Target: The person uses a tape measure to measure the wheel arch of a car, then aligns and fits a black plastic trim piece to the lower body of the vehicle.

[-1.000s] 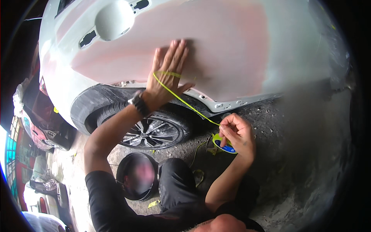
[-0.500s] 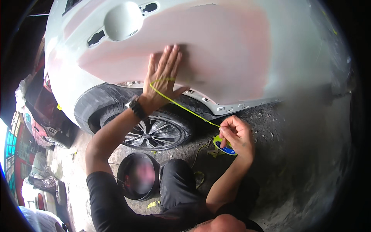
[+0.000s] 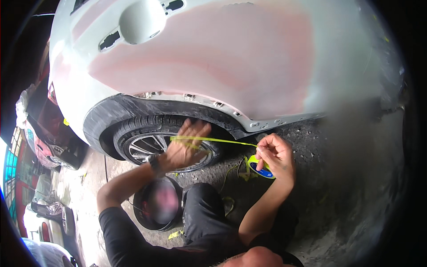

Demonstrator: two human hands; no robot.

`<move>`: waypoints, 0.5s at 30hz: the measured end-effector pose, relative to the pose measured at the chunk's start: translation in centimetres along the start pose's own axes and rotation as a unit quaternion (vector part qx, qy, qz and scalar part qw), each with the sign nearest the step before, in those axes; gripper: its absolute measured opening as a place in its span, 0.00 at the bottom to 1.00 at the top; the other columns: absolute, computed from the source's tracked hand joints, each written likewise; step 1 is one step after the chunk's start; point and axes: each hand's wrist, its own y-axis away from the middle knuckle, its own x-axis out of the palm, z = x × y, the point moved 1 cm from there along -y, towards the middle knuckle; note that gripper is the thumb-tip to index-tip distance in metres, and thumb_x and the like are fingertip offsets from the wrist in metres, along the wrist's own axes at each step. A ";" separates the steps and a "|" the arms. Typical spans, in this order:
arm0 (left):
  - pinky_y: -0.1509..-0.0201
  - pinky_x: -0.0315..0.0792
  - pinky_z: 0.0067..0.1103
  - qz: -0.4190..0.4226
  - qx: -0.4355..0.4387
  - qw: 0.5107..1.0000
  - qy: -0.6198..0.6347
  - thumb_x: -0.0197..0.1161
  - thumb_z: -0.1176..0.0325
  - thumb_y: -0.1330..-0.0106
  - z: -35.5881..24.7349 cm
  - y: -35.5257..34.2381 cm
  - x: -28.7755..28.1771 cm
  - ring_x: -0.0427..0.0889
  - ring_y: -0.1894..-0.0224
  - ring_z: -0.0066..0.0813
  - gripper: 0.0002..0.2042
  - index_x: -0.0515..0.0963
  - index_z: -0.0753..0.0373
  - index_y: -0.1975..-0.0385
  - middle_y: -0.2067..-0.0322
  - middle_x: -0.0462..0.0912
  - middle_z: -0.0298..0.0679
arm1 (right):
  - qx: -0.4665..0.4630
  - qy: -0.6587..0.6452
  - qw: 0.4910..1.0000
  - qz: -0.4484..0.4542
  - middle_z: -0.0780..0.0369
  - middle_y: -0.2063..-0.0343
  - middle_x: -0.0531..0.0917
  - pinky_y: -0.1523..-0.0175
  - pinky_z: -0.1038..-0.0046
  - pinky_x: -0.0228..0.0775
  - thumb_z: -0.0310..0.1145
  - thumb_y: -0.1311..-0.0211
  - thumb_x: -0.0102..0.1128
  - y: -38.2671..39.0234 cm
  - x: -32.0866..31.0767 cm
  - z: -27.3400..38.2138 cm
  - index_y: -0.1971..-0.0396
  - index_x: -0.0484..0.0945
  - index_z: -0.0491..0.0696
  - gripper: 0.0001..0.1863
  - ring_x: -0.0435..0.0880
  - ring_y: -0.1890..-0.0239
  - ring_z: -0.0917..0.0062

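Note:
In front of the rear wheel, my left hand is spread and smeared by motion, a watch on its wrist. A narrow yellow-green masking tape strip lies across this hand and runs nearly level to the right. Its other end is pinched between the thumb and fingers of my right hand. Just below these fingers shows a yellow-green tape roll with a blue inside, partly covered by the hand. Beyond both hands stands a white car panel with sanded pinkish patches.
A round black bucket with blurred contents stands beside my bent knee. Scraps of yellow-green tape lie on the floor. Clips line the wheel arch edge. Other cars stand at the left.
My left hand has left the car panel and come down in front of the wheel. The tape strip, slanting before, now runs almost level. My right hand has barely moved.

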 end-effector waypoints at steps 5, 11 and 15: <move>0.74 0.75 0.34 0.046 -0.061 0.968 0.239 0.61 0.68 0.37 -2.1 5.1 6.1 0.83 0.71 0.44 0.04 0.79 0.59 0.69 0.73 0.81 0.42 | -0.002 -0.001 1.000 -0.016 0.63 0.77 0.78 0.76 0.83 0.70 0.22 0.34 0.57 -0.8 -0.7 -0.8 0.68 0.74 0.41 0.03 0.78 0.83 0.84; 0.72 0.70 0.34 0.092 -0.098 0.942 0.308 0.60 0.70 0.33 -2.3 7.4 6.4 0.79 0.73 0.43 0.05 0.77 0.64 0.68 0.74 0.78 0.43 | 0.072 -0.006 0.997 0.030 0.62 0.76 0.80 0.75 0.83 0.71 0.22 0.34 0.58 -1.9 0.0 0.4 0.68 0.74 0.41 0.03 0.79 0.82 0.84; 0.57 0.72 0.38 0.124 -0.187 0.897 0.380 0.57 0.70 0.33 -3.4 9.9 3.3 0.78 0.60 0.49 0.09 0.74 0.65 0.56 0.63 0.78 0.48 | 0.153 -0.014 0.987 0.043 0.63 0.76 0.80 0.76 0.82 0.70 0.25 0.34 0.59 -3.6 1.1 4.1 0.67 0.75 0.41 0.04 0.79 0.81 0.84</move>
